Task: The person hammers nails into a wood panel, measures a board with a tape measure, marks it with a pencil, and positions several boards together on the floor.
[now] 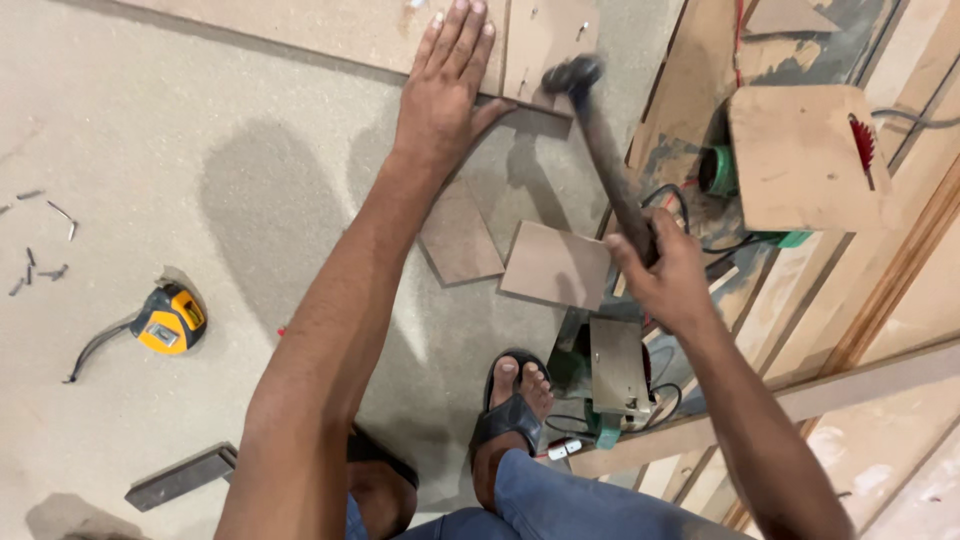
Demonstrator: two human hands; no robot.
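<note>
The left hand [440,95] is lying flat and open on a board [350,30]; the right hand [665,275] is gripping a hammer [605,150] raised above it.

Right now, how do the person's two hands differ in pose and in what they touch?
The left hand lies flat, fingers spread, pressing a pale wooden board; the right hand is clenched around a dark-handled hammer. The left reaches further forward; the right is raised nearer the body. Both are bare.
</note>
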